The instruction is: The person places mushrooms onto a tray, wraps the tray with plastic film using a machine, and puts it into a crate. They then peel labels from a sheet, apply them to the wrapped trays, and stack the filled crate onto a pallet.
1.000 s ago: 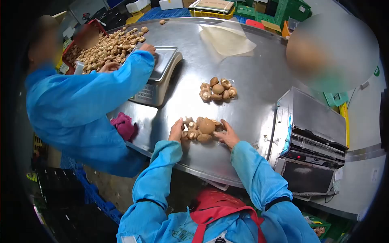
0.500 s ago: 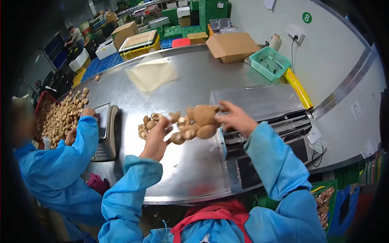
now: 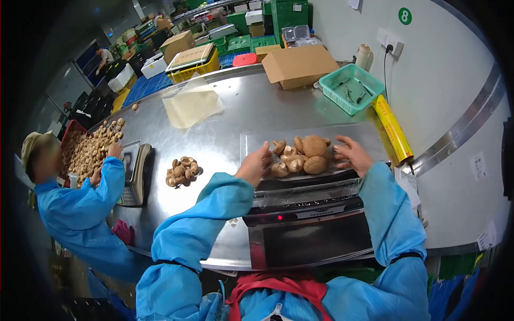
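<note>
A cluster of brown mushrooms [image 3: 315,165], some with pale stems up, lies on the clear plastic film [image 3: 369,134] drawn over the wrapping machine [image 3: 305,206]. My left hand [image 3: 256,163] is at the left side of this cluster, fingers extended beside the nearest mushrooms. On the other side, my right hand [image 3: 354,155] has its fingers apart, with the fingertips close to the two large caps. Neither hand grips a mushroom. A smaller pile of mushrooms [image 3: 183,171] rests on the metal table [image 3: 214,144] to the left of my left hand.
At left, a person in blue [image 3: 85,198] reaches to a large mushroom heap [image 3: 88,152] beside a weighing scale [image 3: 135,174]. A pale sheet [image 3: 193,104], cardboard box [image 3: 302,64], green basket [image 3: 353,88] and yellow roll box [image 3: 392,128] are farther back.
Both hands have moved right with the cluster, from over the bare table to the film on the wrapping machine. They have let go of the mushrooms. The camera view has shifted too.
</note>
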Available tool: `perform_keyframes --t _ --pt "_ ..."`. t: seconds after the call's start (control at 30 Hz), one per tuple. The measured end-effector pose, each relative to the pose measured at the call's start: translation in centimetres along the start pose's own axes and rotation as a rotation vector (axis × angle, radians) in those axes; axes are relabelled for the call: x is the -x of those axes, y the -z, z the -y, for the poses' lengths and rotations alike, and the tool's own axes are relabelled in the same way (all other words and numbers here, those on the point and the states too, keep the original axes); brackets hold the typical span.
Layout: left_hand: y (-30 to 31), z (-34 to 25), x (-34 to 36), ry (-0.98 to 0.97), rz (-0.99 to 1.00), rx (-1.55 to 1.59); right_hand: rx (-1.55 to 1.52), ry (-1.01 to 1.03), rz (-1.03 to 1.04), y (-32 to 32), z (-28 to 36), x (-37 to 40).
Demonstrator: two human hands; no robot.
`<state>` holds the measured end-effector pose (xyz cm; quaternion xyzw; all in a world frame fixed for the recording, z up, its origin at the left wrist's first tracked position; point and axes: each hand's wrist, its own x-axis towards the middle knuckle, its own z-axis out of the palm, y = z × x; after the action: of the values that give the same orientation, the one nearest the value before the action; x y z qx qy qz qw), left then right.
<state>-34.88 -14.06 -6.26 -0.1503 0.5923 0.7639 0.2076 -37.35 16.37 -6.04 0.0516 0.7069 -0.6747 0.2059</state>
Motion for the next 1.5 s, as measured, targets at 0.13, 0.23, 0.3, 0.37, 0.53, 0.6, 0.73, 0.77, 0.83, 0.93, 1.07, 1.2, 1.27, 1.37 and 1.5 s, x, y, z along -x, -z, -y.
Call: perform_keyframes --t 0.13,0.23,0.3,0.37,0.53,0.6,0.73,0.77,0.83,0.93,1.07,1.2,1.27,1.37,1.5 --pt "5.0 0.8 4.9 -0.567 -0.070 -0.733 0.725 0.534 0.082 5.3 0.4 4.5" --pt "7.0 -0.4 8.6 -0.993 0.109 -1.487 1.342 0.916 0.259 7.1 -0.3 7.2" --pt "7.1 -0.3 8.1 -1.131 0.273 -1.697 1.546 0.944 0.359 6.4 0.6 7.5" --pt "7.4 0.8 6.0 -1.077 0.527 -1.761 1.593 1.001 0.460 6.5 -0.4 5.8" --pt "5.5 0.8 5.2 -1.124 0.564 -1.700 0.912 0.771 0.398 3.9 -2.4 4.4" --pt "4.6 2.6 4.7 -0.890 0.461 -1.340 0.330 0.471 0.317 3.0 -3.1 4.2" --pt "2.3 3.3 8.1 -0.398 0.229 -0.170 -0.584 0.179 0.175 1.4 -4.3 6.3" --pt "2.3 2.8 9.2 -0.391 0.238 -0.167 -0.673 0.191 0.119 1.3 -3.6 7.6" --pt "2.9 1.7 11.4 -0.439 0.154 0.138 -0.637 0.279 -0.026 2.1 -0.9 10.6" --pt "1.3 -4.2 15.0 -0.820 0.136 -0.009 -0.595 0.490 -0.080 2.3 4.8 13.2" --pt "-0.9 -10.1 9.9 -1.408 0.040 -0.599 0.049 1.147 -0.062 2.5 8.4 6.5" --pt "2.4 -10.7 -2.0 -1.503 -0.006 -1.372 1.421 1.225 -0.045 3.0 8.3 -2.1" --pt "4.7 -8.9 -6.5 -1.359 0.111 -1.806 1.553 1.247 -0.015 3.8 6.8 -5.2" --pt "5.2 -5.6 -8.3 -1.109 0.183 -1.768 1.681 1.208 0.075 4.5 4.4 -8.1" --pt "5.0 -2.5 -9.2 -0.773 0.198 -1.505 1.424 0.989 0.121 3.3 1.9 -9.9"
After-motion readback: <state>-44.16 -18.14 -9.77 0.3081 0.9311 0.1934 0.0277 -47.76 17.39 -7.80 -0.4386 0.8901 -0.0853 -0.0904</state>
